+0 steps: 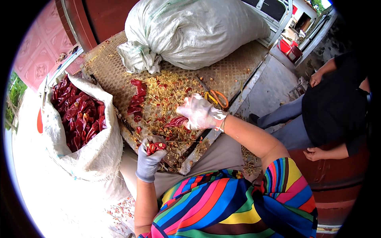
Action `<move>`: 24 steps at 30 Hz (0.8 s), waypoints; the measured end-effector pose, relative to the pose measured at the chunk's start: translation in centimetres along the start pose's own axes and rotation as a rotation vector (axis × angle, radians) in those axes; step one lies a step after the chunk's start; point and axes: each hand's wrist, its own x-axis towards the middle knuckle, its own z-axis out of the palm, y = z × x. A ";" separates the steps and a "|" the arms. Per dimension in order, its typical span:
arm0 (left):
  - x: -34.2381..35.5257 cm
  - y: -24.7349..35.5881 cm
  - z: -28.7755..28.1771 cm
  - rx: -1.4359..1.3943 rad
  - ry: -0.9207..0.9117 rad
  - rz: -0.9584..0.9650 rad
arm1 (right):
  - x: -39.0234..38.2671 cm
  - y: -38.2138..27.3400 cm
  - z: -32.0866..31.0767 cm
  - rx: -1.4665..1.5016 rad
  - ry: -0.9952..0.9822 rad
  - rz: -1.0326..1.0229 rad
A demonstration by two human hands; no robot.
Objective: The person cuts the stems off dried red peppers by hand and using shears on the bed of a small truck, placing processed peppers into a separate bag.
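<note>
- Closest, the grey-gloved left hand (150, 158) had its fingers curled tight around a crumpled red chili piece (154, 147); a looser squeeze could have let it drop among the debris.
- Just beyond, the right hand (198, 113), in a stained white glove, had its fingers drawn together on a dark red chili pod (174, 121), low over the platform; careless tugging could have torn the brittle-looking skin.
- Around it, yellow seeds (160, 93) lay loose on the rusty metal platform (107, 59); a sleeve or wrist sweep could have spilled them over the edge.
- Near the right hand lay orange-handled scissors (216, 98), which an unwatched reach might have met blade-first.
- Left of these, flattened chili pods (137, 99) lay in a row.
- Beside the platform, an open woven sack (85, 164) held many red chilies (79, 113); a knock could have tipped it.
- Farther off lay a bulging white sack (198, 33).
</note>
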 end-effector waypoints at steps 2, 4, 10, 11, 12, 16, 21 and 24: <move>0.1 0.8 0.8 0.207 0.043 0.023 | 0.0 -1.3 -0.9 -0.025 -0.068 -0.091; 0.2 0.9 1.4 0.286 0.053 0.055 | 0.3 -3.1 -2.4 0.030 -0.112 -0.123; 0.5 0.4 1.3 0.441 0.062 0.137 | 0.7 -4.1 -1.4 0.618 -0.028 -0.073; 0.4 0.6 1.2 0.390 0.079 0.076 | 0.7 -4.2 -1.2 0.683 -0.014 -0.086; 0.2 0.8 1.0 0.337 0.096 0.016 | 0.7 -4.3 -1.1 0.748 0.000 -0.098; -0.1 0.8 0.3 0.166 0.135 -0.062 | 0.6 -5.2 -1.1 0.897 0.091 -0.140; 0.2 0.7 0.8 -0.125 0.014 -0.039 | 0.7 -5.6 -0.7 0.932 0.167 -0.150; -0.5 -0.5 -0.5 -0.174 -0.056 -0.122 | 0.5 -6.1 0.4 0.632 0.382 -0.206</move>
